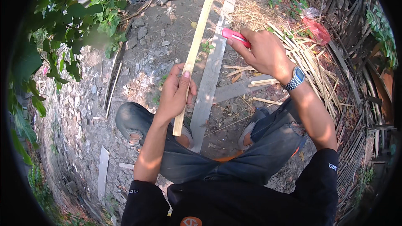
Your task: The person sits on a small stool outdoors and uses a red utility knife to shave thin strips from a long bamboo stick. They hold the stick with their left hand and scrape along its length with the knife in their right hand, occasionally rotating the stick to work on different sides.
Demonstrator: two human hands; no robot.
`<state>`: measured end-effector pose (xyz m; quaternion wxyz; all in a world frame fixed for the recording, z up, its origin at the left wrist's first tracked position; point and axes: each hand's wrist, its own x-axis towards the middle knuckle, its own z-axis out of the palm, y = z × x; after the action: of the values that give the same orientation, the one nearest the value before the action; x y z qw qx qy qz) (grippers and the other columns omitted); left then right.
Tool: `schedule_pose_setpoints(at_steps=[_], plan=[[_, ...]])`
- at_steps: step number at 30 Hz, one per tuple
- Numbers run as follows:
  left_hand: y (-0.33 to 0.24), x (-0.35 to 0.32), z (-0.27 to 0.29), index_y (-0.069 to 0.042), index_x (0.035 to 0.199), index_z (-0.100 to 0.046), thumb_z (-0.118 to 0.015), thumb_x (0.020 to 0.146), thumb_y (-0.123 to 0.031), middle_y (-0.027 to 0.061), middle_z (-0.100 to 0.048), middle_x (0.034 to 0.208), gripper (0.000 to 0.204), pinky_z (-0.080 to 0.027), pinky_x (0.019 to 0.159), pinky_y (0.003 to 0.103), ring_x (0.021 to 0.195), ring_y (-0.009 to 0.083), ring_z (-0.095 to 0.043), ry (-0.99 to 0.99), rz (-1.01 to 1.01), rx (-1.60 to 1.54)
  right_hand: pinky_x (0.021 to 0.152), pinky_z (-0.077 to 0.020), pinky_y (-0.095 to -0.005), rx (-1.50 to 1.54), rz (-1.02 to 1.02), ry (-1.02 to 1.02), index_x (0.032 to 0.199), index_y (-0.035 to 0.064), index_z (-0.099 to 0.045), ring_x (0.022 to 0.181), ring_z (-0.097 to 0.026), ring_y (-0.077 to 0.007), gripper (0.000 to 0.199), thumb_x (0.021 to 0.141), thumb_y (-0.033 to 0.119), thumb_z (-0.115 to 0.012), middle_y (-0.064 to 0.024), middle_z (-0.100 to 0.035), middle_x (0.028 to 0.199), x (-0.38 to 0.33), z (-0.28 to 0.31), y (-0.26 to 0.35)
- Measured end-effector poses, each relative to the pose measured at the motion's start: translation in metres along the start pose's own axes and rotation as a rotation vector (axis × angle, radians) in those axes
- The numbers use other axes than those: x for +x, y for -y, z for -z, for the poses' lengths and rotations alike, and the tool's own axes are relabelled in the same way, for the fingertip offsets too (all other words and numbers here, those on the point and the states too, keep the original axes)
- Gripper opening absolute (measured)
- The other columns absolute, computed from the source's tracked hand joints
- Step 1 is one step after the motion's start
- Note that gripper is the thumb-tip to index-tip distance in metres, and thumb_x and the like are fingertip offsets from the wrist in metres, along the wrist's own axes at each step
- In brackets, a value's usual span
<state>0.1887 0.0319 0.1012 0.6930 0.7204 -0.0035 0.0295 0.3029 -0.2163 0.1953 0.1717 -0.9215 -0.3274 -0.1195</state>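
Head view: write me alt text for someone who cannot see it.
Outdoors, a person's left hand holds a long pale strip, while the right hand, with a watch on its wrist, holds a pink knife just to the strip's right. A grey board lies on the ground, left of a pile of thin strips.

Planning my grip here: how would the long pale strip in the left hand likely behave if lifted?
The strip is probably fairly stiff, since it runs straight past the left hand. It looks light for its length, being narrow and held in one hand. Its flat face should discourage rolling.
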Motion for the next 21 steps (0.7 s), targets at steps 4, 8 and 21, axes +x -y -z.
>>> schedule_pose_setpoints(at_steps=[4, 8, 21], plan=[[-0.006, 0.037, -0.01, -0.003, 0.131, -0.048, -0.045, 0.111, -0.031, -0.0012, -0.051, 0.066, 0.035, -0.036, 0.044, 0.022, 0.047, 0.0075, -0.045, 0.016, 0.133, -0.074, 0.055, -0.0524, -0.0489, -0.045, 0.124, 0.014, 0.092, 0.0027, -0.07, 0.058, -0.067, -0.0379, 0.053, 0.1, 0.052, -0.054, -0.0175, -0.064, 0.06, 0.013, -0.059, 0.0], [0.013, 0.042, -0.008, -0.005, 0.13, -0.047, -0.047, 0.111, -0.028, -0.0015, -0.046, 0.064, 0.03, -0.035, 0.043, 0.024, 0.045, 0.0072, -0.042, -0.024, 0.206, -0.173, 0.052, -0.0525, -0.049, -0.007, 0.162, 0.094, 0.092, 0.0017, -0.068, 0.055, -0.067, -0.037, 0.055, 0.101, 0.054, -0.053, -0.0175, -0.063, 0.057, 0.025, -0.085, -0.002], [0.038, 0.026, -0.007, -0.005, 0.129, -0.046, -0.046, 0.111, -0.03, -0.0003, -0.047, 0.061, 0.031, -0.036, 0.04, 0.022, 0.044, 0.0072, -0.042, -0.138, 0.288, -0.195, 0.051, -0.0521, -0.0481, 0.223, 0.12, 0.274, 0.091, -0.0013, -0.064, 0.054, -0.066, -0.0386, 0.055, 0.102, 0.051, -0.053, -0.0182, -0.062, 0.055, 0.02, -0.116, 0.001]])
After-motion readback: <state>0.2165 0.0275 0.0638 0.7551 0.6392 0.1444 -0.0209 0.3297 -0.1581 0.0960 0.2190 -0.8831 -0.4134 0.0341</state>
